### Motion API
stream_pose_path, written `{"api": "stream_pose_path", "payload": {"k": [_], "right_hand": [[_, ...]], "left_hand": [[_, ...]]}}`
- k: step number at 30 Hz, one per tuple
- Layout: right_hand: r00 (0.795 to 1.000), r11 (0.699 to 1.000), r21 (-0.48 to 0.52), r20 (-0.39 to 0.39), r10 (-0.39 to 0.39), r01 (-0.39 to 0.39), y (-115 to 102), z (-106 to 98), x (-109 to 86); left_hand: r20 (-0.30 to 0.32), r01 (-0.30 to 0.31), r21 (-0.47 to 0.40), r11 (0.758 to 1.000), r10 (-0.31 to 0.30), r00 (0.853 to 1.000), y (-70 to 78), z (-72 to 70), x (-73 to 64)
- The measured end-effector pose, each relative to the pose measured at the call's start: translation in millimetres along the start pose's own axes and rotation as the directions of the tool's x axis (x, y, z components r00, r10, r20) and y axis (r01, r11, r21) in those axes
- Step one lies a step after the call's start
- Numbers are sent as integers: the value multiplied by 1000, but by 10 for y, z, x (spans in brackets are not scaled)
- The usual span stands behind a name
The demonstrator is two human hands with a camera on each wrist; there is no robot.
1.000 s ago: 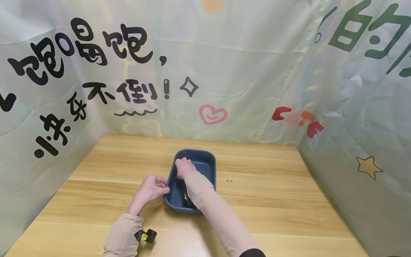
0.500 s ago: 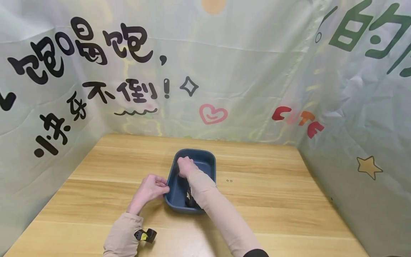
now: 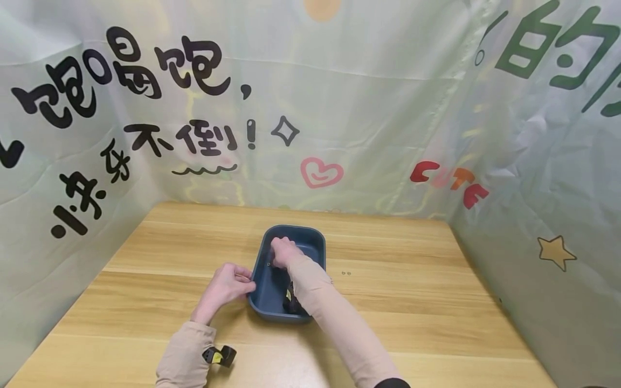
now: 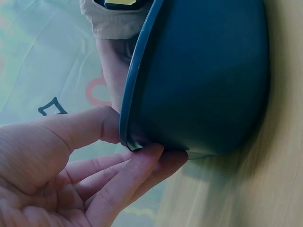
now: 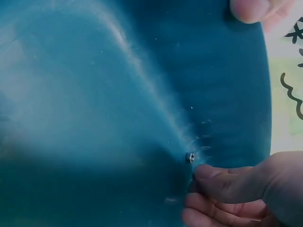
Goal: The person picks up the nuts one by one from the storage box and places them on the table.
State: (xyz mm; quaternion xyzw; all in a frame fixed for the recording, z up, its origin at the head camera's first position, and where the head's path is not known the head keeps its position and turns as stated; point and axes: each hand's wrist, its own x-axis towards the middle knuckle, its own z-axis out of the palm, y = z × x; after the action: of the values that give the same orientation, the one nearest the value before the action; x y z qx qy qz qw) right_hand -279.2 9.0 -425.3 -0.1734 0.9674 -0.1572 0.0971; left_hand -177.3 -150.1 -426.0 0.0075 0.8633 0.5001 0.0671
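Note:
A deep blue rectangular plastic box (image 3: 305, 253) stands on the table. My left hand (image 3: 227, 285) pinches its left rim, thumb over the edge and fingers against the outer wall, as the left wrist view confirms. Inside the box, my right hand (image 3: 285, 252) is low near the left wall, fingers curled and thumb close to them. A small metal nut (image 5: 190, 157) lies beside the thumb tip, at the foot of the wall. Whether something dark sits between the right thumb and fingers cannot be made out. The left thumb (image 5: 248, 8) shows over the rim in the right wrist view.
Two tiny ring-like metal pieces (image 3: 346, 273) lie on the wooden table (image 3: 412, 302) to the right of the box. Printed cloth walls (image 3: 368, 124) enclose the table at the back and both sides. A black wrist camera (image 3: 292, 299) reaches inside the box.
My right hand has shifted slightly to the right inside the box, and the small nut now shows to its left in the head view. The left hand stays on the rim.

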Motion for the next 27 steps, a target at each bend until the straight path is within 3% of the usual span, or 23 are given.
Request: {"api": "stream_pose_path", "payload": {"k": [20, 27], "right_hand": [[995, 989, 148, 98, 2, -17, 42, -154, -154], [994, 991, 130, 104, -23, 9, 73, -240, -204]], "left_hand": [[-4, 3, -13, 1000, -4, 1000, -8, 15, 0], [-9, 8, -12, 1000, -9, 1000, -16, 14, 4]]}}
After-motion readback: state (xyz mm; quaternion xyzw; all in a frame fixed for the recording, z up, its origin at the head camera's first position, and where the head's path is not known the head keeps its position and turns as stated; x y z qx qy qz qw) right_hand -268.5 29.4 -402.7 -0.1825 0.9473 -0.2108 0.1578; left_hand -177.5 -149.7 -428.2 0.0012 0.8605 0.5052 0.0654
